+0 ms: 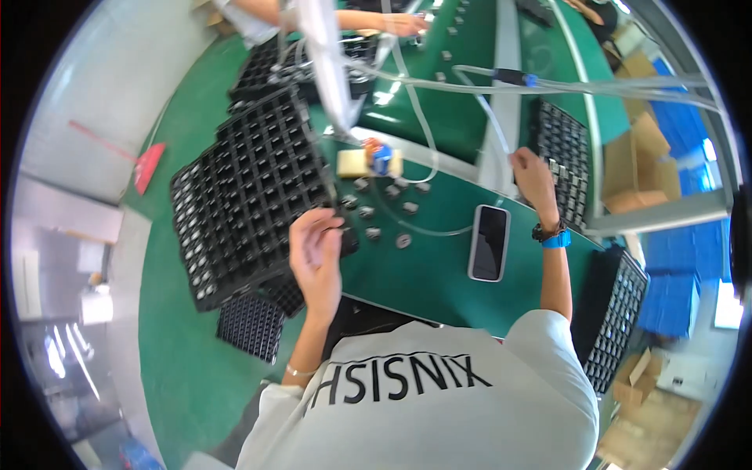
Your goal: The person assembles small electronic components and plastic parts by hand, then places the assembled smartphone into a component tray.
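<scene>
My left hand [315, 254] is at the right edge of a large black compartment tray [251, 188]. Its thumb and fingers are curled together; anything between them is too small to make out. Several small metal parts [373, 233] lie loose on the green table to the right of that hand. My right hand [536, 184] is raised beside another black tray [562, 149] with pale pieces in part of it. Its fingers are closed at the end of a thin clear hose [492, 117], and what they grip is hidden.
A phone [489, 244] lies between my hands. Beyond it sit a yellow block [354, 163] and a blue-and-orange object [380, 157]. A filled tray [615, 321] stands at the right. A white post [321, 63] rises ahead, and another person's hand [406, 25] works beyond.
</scene>
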Available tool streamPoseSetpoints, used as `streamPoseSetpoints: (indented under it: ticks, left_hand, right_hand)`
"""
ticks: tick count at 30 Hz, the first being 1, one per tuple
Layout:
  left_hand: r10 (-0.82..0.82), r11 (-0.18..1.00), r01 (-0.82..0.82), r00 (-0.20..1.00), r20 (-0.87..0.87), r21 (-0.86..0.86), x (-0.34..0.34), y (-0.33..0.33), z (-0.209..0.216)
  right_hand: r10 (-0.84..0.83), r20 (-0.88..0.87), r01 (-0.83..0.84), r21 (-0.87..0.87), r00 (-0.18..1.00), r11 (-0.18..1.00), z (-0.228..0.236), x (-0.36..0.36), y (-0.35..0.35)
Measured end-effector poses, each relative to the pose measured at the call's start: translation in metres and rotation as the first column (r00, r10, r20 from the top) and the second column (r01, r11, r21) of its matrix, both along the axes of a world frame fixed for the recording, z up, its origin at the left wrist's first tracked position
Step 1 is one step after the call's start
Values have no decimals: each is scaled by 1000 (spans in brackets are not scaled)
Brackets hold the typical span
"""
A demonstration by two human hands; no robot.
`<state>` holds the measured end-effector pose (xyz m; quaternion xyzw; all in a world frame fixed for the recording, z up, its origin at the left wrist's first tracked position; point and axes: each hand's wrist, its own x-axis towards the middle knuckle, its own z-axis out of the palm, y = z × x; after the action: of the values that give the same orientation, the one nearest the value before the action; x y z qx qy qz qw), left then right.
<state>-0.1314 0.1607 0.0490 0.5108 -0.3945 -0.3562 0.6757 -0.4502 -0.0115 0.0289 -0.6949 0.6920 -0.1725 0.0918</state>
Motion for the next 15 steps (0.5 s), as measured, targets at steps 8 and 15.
streamPoseSetpoints:
  ticks: [8,15]
  left_hand:
    - [-58,998,57,998,36,19,-22,5,0]
    - [-302,953,302,953,21,13,-70,-12,-9]
  right_hand:
    - [-523,-202,543,55,828,838,-70,-261,7]
    - [-363,257,359,64,896,931,-117,-285,-7]
